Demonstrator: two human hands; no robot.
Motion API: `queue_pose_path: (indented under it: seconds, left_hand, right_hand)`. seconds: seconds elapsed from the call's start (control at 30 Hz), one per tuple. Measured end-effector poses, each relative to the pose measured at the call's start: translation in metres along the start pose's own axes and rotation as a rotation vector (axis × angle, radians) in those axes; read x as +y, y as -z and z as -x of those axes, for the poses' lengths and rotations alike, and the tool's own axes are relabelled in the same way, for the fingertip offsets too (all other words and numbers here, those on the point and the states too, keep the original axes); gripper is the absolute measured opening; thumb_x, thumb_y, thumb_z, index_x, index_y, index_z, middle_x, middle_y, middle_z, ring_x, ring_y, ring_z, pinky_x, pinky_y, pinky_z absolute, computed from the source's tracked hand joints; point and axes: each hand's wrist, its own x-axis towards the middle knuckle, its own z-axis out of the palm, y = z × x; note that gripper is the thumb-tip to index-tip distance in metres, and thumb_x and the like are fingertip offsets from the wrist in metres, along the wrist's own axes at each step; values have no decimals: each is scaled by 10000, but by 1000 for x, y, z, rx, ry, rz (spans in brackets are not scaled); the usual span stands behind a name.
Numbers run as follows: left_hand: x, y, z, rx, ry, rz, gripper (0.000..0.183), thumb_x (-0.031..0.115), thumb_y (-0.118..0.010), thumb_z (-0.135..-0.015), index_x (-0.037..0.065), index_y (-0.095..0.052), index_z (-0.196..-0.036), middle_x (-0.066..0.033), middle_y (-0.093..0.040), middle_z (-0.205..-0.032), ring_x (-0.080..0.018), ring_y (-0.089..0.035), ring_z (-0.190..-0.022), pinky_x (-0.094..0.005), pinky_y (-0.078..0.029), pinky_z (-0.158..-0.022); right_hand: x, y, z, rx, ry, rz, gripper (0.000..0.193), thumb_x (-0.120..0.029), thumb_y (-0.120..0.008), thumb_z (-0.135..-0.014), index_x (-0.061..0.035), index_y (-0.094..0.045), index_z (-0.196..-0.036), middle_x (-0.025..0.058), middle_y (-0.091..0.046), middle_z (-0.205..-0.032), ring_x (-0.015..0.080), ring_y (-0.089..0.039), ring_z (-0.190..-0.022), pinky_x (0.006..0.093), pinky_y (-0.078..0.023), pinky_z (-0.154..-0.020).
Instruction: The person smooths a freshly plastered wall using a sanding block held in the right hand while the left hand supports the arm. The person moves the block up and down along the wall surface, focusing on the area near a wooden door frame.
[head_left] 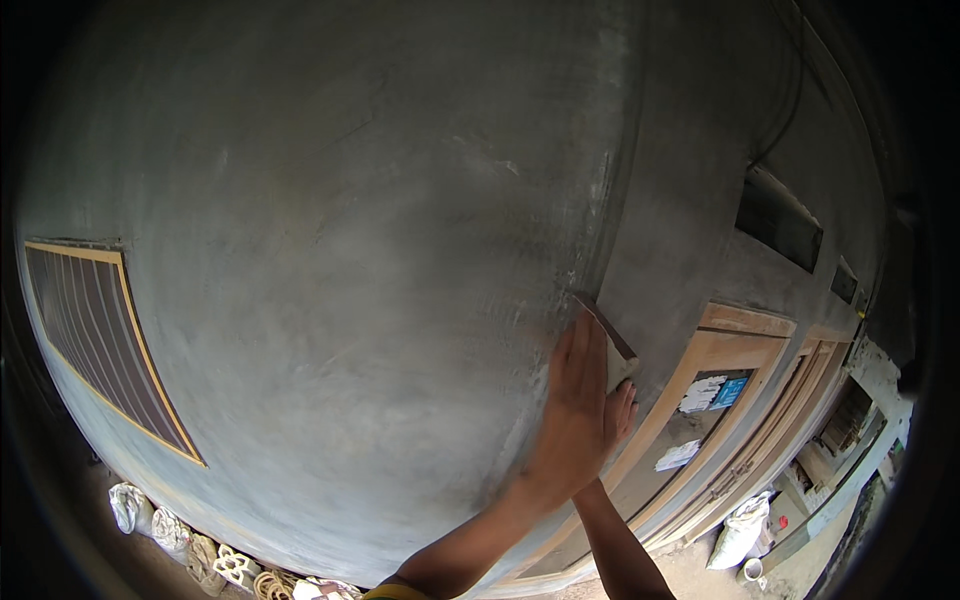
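Observation:
My left hand (572, 410) presses against a grey plastered wall (380, 260), its fingers over a folded sheet of sandpaper (619, 362). The sheet is pale on one face, with a dark brown edge standing out beside a vertical corner line in the plaster. Close under the left hand is my right hand (624, 408), mostly hidden by it. Its curled fingers show at the sheet's lower end. The two forearms come up from below and meet at the wrists.
A barred window (110, 345) with a yellow frame is at the left. On the right are a wooden door frame (700, 400) and a dark wall opening (780, 222). Filled sacks (170, 535) and a coiled rope (272, 585) lie along the wall's foot; a white sack (738, 530) stands at lower right.

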Motion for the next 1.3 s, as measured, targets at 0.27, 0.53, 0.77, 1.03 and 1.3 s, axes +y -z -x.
queue_pose_path:
  seconds: [0.27, 0.53, 0.77, 1.03, 1.3]
  left_hand:
    - [0, -5, -3, 39, 15, 141, 726, -98, -627, -810, -211, -337, -1466, -381, -294, -1575, -504, -283, -1491, -545, -310, -1229]
    - [-4, -2, -5, 17, 38, 188, 700, -116, -604, -832, -209, -334, -1471, -383, -252, -1603, -492, -258, -1512, -546, -286, -1241]
    - [-6, 1, -9, -2, -8, 148, 725, -110, -595, -831, -207, -306, -1489, -374, -245, -1610, -481, -238, -1524, -525, -279, -1249]
    - [-3, 1, -17, -12, -8, 118, 696, -122, -575, -831, -220, -322, -1471, -368, -260, -1595, -489, -282, -1489, -529, -305, -1238]
    - [-3, 0, -24, -23, -44, 139, 707, -144, -553, -836, -182, -310, -1499, -356, -229, -1616, -499, -247, -1509, -548, -313, -1228]
  right_hand:
    - [-14, 16, 22, -6, 28, -53, 565, -419, -529, -971, 13, -453, -1327, 321, -439, -1333, 506, -412, -1279, 610, -322, -1053]
    - [-5, 12, 33, -47, 27, -85, 656, -462, -529, -987, 5, -379, -1422, 317, -363, -1436, 496, -345, -1357, 597, -275, -1109]
    - [-3, 4, 9, -55, 4, -84, 741, -500, -529, -1001, -1, -315, -1506, 314, -297, -1526, 487, -286, -1424, 586, -234, -1159]
    - [7, 6, 19, -131, -101, -190, 843, -544, -529, -1017, -9, -240, -1601, 310, -221, -1629, 477, -218, -1501, 573, -187, -1215]
    - [4, 6, 5, -169, -40, -30, 686, -420, -526, -1009, 20, -409, -1522, 339, -416, -1479, 520, -413, -1335, 617, -335, -1094]
